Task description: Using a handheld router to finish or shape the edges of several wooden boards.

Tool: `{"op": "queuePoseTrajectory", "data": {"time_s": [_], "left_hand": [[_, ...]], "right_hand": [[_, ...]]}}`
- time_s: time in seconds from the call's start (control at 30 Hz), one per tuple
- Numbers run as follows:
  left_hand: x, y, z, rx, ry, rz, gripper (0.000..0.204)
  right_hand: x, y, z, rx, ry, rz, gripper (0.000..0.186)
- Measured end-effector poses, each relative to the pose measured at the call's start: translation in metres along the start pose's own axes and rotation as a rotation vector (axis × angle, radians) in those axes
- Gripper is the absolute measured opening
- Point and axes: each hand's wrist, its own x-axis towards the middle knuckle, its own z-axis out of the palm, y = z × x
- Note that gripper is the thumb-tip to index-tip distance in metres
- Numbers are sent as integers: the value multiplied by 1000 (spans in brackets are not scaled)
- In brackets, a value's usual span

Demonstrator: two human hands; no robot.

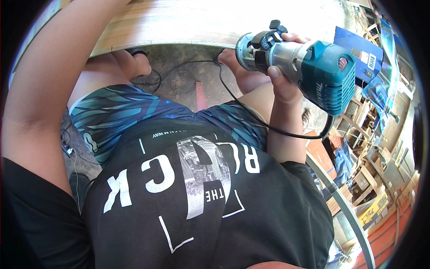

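My right hand (286, 87) grips a trim router (323, 67) with a teal motor housing, a silver barrel and a round base. The thumb is on the near side of the barrel and fingertips show on its far side. The router is tilted on its side, its base toward the left, apart from the wooden surface. A black power cord (291, 134) leaves the housing and loops back toward my legs. My left arm (40, 89) reaches up over the left end of a pale wooden tabletop (148, 27); its hand is beyond the upper edge.
Bright glare washes out much of the tabletop. Below it lies a concrete floor (179, 85), where the cord trails between my feet. To the right are a blue box-shaped machine (358, 51), stacked wood scraps (365, 179) and a grey metal bar (342, 201).
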Motion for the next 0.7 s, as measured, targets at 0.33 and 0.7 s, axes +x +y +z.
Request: {"op": "queuePoseTrajectory", "data": {"time_s": [0.33,0.7], "left_hand": [[2,1,-7,-50,-23,2,90],[19,-25,35,152,84,108,80]], "right_hand": [[-24,-26,1,-49,212,41,88],[-50,-11,-37,105,692,17,62]]}}
